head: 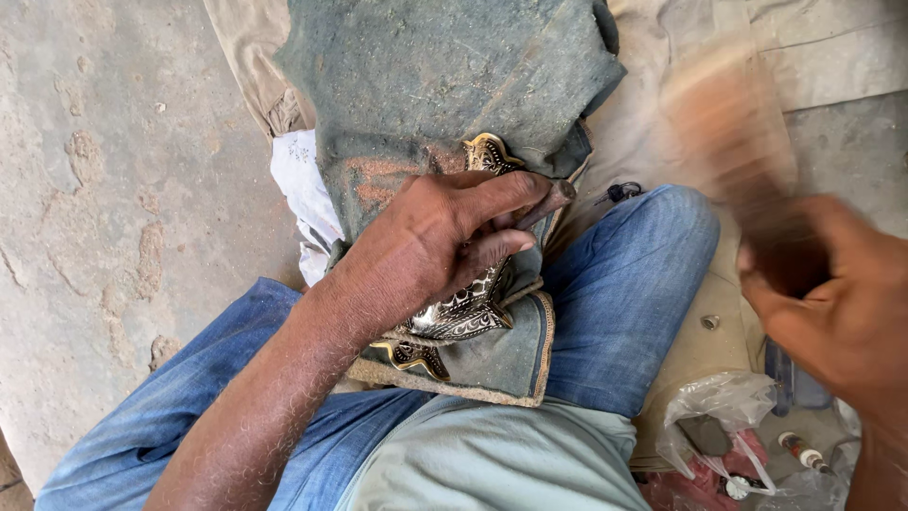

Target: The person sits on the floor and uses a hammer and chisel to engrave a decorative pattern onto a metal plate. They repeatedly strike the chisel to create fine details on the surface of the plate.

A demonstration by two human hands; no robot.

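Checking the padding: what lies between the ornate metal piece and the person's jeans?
In the head view, a folded grey-green cloth lies under the ornate metal piece, on the jeans.

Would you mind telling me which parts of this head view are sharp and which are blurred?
In the head view, the left hand, pinching a slim tool over the ornate metal piece, is sharp; the right hand and the wooden mallet it holds are smeared by motion blur; the light is soft and even, with no harsh shadows and only mild shine on the metal.
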